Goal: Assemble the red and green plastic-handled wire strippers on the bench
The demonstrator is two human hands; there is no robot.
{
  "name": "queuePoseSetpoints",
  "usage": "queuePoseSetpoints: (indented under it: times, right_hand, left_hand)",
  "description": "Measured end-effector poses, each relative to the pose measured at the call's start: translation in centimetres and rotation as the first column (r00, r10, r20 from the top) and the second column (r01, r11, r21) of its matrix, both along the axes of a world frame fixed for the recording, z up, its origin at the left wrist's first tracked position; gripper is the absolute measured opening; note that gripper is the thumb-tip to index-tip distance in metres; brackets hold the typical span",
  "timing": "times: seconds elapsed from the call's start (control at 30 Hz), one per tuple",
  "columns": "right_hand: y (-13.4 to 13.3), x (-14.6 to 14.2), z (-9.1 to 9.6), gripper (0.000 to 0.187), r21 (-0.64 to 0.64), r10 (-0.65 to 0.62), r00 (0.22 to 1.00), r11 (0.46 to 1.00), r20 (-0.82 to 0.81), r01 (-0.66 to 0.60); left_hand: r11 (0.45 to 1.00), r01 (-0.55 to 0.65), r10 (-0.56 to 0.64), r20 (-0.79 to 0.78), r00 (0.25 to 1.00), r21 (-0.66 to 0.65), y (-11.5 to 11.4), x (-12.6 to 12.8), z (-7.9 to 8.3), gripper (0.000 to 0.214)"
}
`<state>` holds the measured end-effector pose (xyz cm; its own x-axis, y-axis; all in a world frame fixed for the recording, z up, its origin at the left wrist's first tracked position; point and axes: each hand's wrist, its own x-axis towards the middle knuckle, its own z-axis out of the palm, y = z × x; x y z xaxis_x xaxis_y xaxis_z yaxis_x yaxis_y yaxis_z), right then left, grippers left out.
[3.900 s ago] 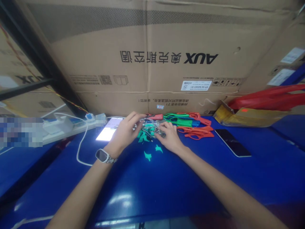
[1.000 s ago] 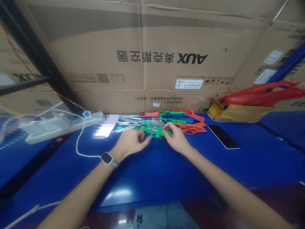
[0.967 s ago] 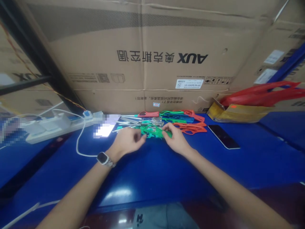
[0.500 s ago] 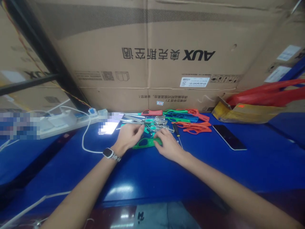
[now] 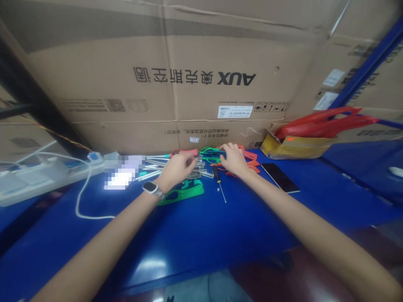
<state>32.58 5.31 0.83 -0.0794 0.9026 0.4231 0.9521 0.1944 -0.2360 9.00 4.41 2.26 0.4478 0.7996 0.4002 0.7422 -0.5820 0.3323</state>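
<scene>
My left hand (image 5: pixel 176 168), with a watch (image 5: pixel 152 188) on its wrist, reaches over a heap of metal blades (image 5: pixel 154 167); its fingers are curled together at the heap and what they pinch is hidden. My right hand (image 5: pixel 232 158) lies with fingers stretched out on a pile of red and green plastic handles (image 5: pixel 248 161). One green plastic handle (image 5: pixel 184 193) lies flat just below my left hand. A small black-handled screwdriver (image 5: pixel 218 181) lies between my two hands on the blue table (image 5: pixel 201 235).
A large AUX cardboard box (image 5: pixel 176 84) walls off the back. A dark phone (image 5: pixel 279 178) lies to the right, with a yellow packet (image 5: pixel 292 147) and a red bag (image 5: pixel 324 121) behind it. A lit phone (image 5: pixel 121 176), white cable (image 5: pixel 82 201) and power strip (image 5: pixel 34 178) are on the left.
My right hand has left the green handle and moved back and right onto the red and green handles. My left hand has moved up to the metal blades. The view has swung right.
</scene>
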Motion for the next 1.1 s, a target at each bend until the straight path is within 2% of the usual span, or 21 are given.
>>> queuePoseSetpoints:
  times: [0.07,0.1,0.2,0.27,0.43,0.57,0.73,0.9,0.97,1.1]
  right_hand:
    - [1.4,1.0,0.0,0.022,-0.012,-0.051,0.998,0.999,0.048,0.051]
    - [1.9,1.3,-0.1,0.022,-0.014,-0.06,0.996,0.998,0.061,0.061]
    - [2.7,1.6,-0.4,0.022,-0.008,-0.054,0.997,0.998,0.062,0.054]
    - [2.8,1.7,-0.6,0.02,0.002,-0.019,0.998,1.0,0.06,0.019]
    - [2.5,2.6,-1.3,0.016,-0.048,0.056,0.997,0.997,0.052,-0.054]
    - [2.6,3.2,-1.9,0.017,-0.095,0.007,0.997,0.995,-0.071,-0.014]
    - [2.6,3.2,-2.4,0.016,-0.099,-0.029,0.994,0.995,-0.103,0.019]
    - [1.8,2.2,-2.2,0.017,0.003,0.007,0.971,1.0,-0.239,-0.007]
    - [1.1,1.2,-1.9,0.017,0.076,0.075,0.944,0.996,-0.323,-0.053]
    - [-1.7,-1.9,-1.1,0.013,0.223,0.228,0.854,0.965,-0.468,-0.135]
  left_hand:
    - [0.997,0.047,-0.042,-0.099,0.994,0.053,2.4,2.1,0.0,0.014]
    - [0.996,0.044,-0.029,-0.184,0.983,0.076,3.7,3.0,0.0,0.016]
    - [0.995,0.07,-0.05,-0.268,0.962,0.067,6.7,5.2,-0.2,0.024]
    - [0.993,0.115,-0.098,-0.321,0.942,0.034,7.9,6.1,-0.3,0.024]
    - [0.977,0.207,-0.208,-0.439,0.874,-0.051,8.9,7.0,-0.6,0.023]
    - [0.982,0.16,-0.188,-0.471,0.862,-0.1,9.5,7.6,-0.9,0.023]
    - [0.988,0.096,-0.14,-0.452,0.881,-0.118,10.0,8.3,-0.9,0.02]
    - [0.994,0.086,-0.107,-0.371,0.923,-0.073,8.3,6.4,1.3,0.02]
    - [0.996,0.077,-0.09,-0.319,0.943,-0.054,7.0,4.4,2.6,0.018]
    - [0.993,0.094,-0.096,-0.018,0.995,-0.078,3.4,-1.5,4.4,0.018]
